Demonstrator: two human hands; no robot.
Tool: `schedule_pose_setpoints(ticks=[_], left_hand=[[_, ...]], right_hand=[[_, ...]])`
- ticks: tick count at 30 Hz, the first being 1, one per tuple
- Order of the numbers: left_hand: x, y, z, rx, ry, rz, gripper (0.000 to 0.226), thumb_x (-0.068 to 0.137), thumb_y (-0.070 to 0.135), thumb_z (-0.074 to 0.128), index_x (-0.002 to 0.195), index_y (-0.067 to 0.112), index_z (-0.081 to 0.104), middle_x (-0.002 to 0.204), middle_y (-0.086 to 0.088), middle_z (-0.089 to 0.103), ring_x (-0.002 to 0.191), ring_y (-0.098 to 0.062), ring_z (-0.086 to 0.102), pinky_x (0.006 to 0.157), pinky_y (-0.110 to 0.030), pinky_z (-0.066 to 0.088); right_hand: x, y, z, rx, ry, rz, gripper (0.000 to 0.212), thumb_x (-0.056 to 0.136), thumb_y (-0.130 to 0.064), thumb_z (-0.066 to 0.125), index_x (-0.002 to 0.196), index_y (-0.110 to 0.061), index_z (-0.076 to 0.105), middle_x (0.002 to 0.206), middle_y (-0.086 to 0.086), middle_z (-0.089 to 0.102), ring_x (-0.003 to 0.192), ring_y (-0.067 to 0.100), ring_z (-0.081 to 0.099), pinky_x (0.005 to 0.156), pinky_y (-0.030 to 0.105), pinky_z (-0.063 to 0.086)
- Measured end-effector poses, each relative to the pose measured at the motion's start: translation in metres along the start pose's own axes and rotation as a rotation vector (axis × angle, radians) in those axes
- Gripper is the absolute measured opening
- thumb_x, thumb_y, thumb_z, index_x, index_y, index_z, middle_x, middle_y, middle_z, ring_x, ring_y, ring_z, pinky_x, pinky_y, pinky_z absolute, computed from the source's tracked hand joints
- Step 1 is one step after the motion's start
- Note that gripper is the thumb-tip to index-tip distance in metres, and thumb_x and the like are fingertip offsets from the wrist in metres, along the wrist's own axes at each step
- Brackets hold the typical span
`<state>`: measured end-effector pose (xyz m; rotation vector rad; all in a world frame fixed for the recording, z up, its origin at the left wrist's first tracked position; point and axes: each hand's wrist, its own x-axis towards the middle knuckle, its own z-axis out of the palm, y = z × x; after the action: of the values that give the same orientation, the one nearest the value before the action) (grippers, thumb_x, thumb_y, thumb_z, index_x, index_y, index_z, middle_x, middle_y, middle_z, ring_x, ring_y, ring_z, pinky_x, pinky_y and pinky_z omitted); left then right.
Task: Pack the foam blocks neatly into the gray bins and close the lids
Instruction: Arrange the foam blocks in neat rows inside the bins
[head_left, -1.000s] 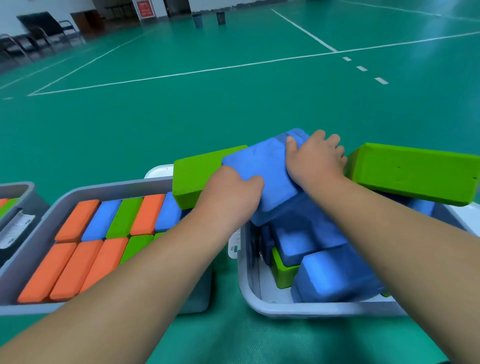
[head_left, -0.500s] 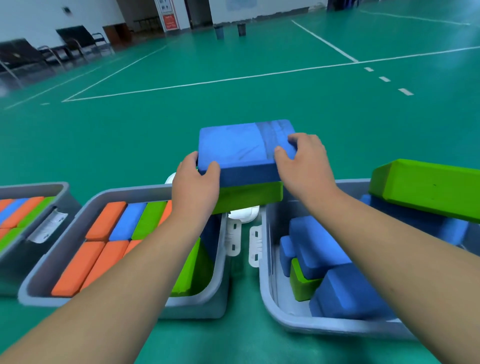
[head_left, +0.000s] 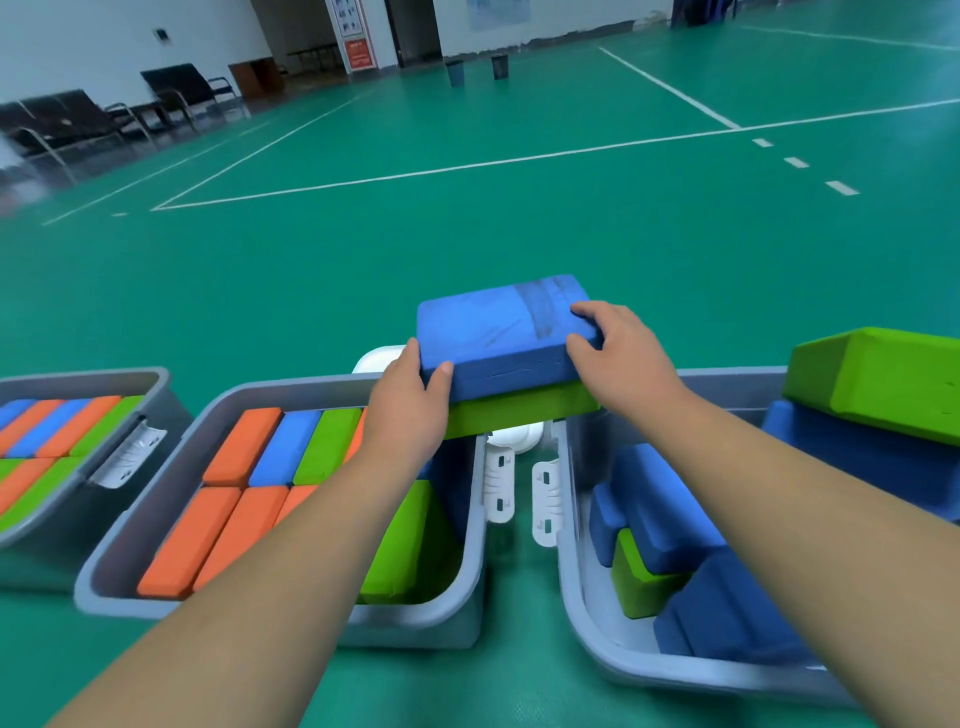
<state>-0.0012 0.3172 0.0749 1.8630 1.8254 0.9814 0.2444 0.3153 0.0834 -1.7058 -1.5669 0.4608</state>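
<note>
A blue rectangular foam block (head_left: 498, 327) lies flat on a thinner green foam block (head_left: 519, 413), and the pair is held in the air over the far right corner of the middle gray plastic bin (head_left: 322, 626), above the gap to the right gray bin (head_left: 587, 618). The left hand (head_left: 410, 410) grips the stack's near left corner, thumb on the blue block's front face. The right hand (head_left: 618, 358) grips the right end, fingers curled over the top.

The step in hand looks like seating these two in the middle bin, where orange, blue and green blocks stand packed edge to edge and the only open room is along the right edge, beside an upright green block (head_left: 410, 540). To do it well, I would turn the pair on edge to match the rows, keep both hands squeezing so the lower block cannot slip out, and lower them straight down clear of the white plastic latches (head_left: 498, 483) on the rim. Foam gives, so a firm push should close small gaps.

The right bin holds loose blue and green blocks, a large green block (head_left: 893, 384) topping its far right corner. A third bin (head_left: 156, 379) to the left is full.

A red sign (head_left: 358, 54) by the far doorway is too small to read; no brand shows on blocks or bins
</note>
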Motion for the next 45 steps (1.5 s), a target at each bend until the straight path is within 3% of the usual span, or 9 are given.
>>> schedule_pose_setpoints(ticks=[4, 8, 10, 15, 25, 30, 35, 38, 45], left_hand=[[0.004, -0.002, -0.003, 0.023, -0.02, 0.01, 0.019, 0.101, 0.043, 0.052, 0.112, 0.029, 0.058, 0.112, 0.006, 0.065, 0.101, -0.024, 0.06, 0.082, -0.039, 0.048], [0.003, 0.009, -0.004, 0.068, 0.018, -0.004, 0.047, 0.101, 0.035, 0.057, 0.143, 0.015, 0.052, 0.139, -0.004, 0.05, 0.128, -0.026, 0.049, 0.104, -0.037, 0.041], [0.001, 0.02, -0.005, 0.066, 0.08, 0.046, 0.046, 0.101, 0.028, 0.057, 0.143, 0.012, 0.052, 0.142, -0.006, 0.047, 0.133, -0.026, 0.043, 0.112, -0.036, 0.034], [-0.006, 0.053, 0.005, -0.066, 0.098, 0.231, 0.029, 0.095, 0.013, 0.055, 0.123, 0.018, 0.062, 0.124, 0.005, 0.055, 0.124, -0.017, 0.05, 0.108, -0.033, 0.04], [-0.026, 0.113, 0.074, -0.168, -0.222, 0.442, 0.022, 0.092, 0.009, 0.056, 0.097, 0.028, 0.068, 0.102, 0.01, 0.067, 0.097, -0.009, 0.061, 0.091, -0.031, 0.049], [-0.046, 0.144, 0.107, -0.186, -0.399, 0.554, 0.021, 0.093, 0.017, 0.065, 0.112, 0.026, 0.067, 0.107, 0.012, 0.062, 0.092, -0.002, 0.06, 0.085, -0.02, 0.046], [-0.063, 0.176, 0.133, -0.163, -0.575, 0.666, 0.076, 0.087, 0.033, 0.078, 0.153, 0.03, 0.039, 0.143, 0.012, 0.045, 0.114, -0.009, 0.056, 0.094, -0.025, 0.045], [-0.066, 0.19, 0.148, -0.167, -0.628, 0.708, 0.099, 0.082, 0.037, 0.085, 0.16, 0.04, 0.024, 0.158, 0.015, 0.034, 0.131, -0.013, 0.051, 0.108, -0.031, 0.044], [-0.069, 0.213, 0.164, -0.369, -0.532, 0.714, 0.079, 0.079, 0.025, 0.086, 0.146, 0.039, 0.047, 0.141, 0.017, 0.052, 0.119, -0.006, 0.056, 0.093, -0.01, 0.043]], right_hand=[[-0.001, 0.0, 0.002, -0.025, -0.009, 0.009, 0.047, 0.102, -0.032, 0.052, 0.149, -0.028, 0.051, 0.145, -0.001, 0.053, 0.114, 0.01, 0.049, 0.098, 0.024, 0.033], [0.0, -0.003, -0.002, -0.067, -0.04, 0.013, 0.051, 0.101, -0.029, 0.054, 0.151, -0.023, 0.049, 0.149, 0.003, 0.052, 0.134, 0.018, 0.049, 0.109, 0.028, 0.034], [-0.002, -0.005, -0.008, -0.092, -0.042, 0.005, 0.055, 0.1, -0.027, 0.056, 0.153, -0.018, 0.046, 0.151, 0.007, 0.05, 0.138, 0.02, 0.047, 0.113, 0.029, 0.032], [-0.01, -0.012, -0.034, -0.179, -0.029, -0.022, 0.057, 0.099, -0.026, 0.058, 0.152, -0.011, 0.045, 0.151, 0.01, 0.048, 0.136, 0.023, 0.048, 0.113, 0.031, 0.033], [-0.034, -0.019, -0.128, -0.366, 0.165, -0.202, 0.027, 0.094, -0.019, 0.058, 0.116, -0.015, 0.073, 0.122, 0.007, 0.067, 0.118, 0.022, 0.06, 0.106, 0.029, 0.038], [-0.047, -0.006, -0.181, -0.471, 0.226, -0.066, 0.026, 0.094, -0.02, 0.052, 0.104, -0.02, 0.077, 0.112, 0.004, 0.072, 0.109, 0.024, 0.062, 0.096, 0.032, 0.046], [-0.06, 0.027, -0.214, -0.593, 0.164, 0.223, 0.033, 0.091, -0.03, 0.046, 0.103, -0.02, 0.075, 0.109, 0.009, 0.074, 0.103, 0.033, 0.067, 0.088, 0.039, 0.056], [-0.066, 0.039, -0.223, -0.594, 0.125, 0.307, 0.032, 0.091, -0.033, 0.047, 0.099, -0.02, 0.074, 0.106, 0.011, 0.074, 0.1, 0.034, 0.067, 0.085, 0.038, 0.055], [-0.068, 0.046, -0.234, -0.534, 0.133, 0.298, 0.03, 0.089, -0.035, 0.046, 0.092, -0.021, 0.072, 0.101, 0.009, 0.073, 0.095, 0.032, 0.065, 0.082, 0.038, 0.056]])
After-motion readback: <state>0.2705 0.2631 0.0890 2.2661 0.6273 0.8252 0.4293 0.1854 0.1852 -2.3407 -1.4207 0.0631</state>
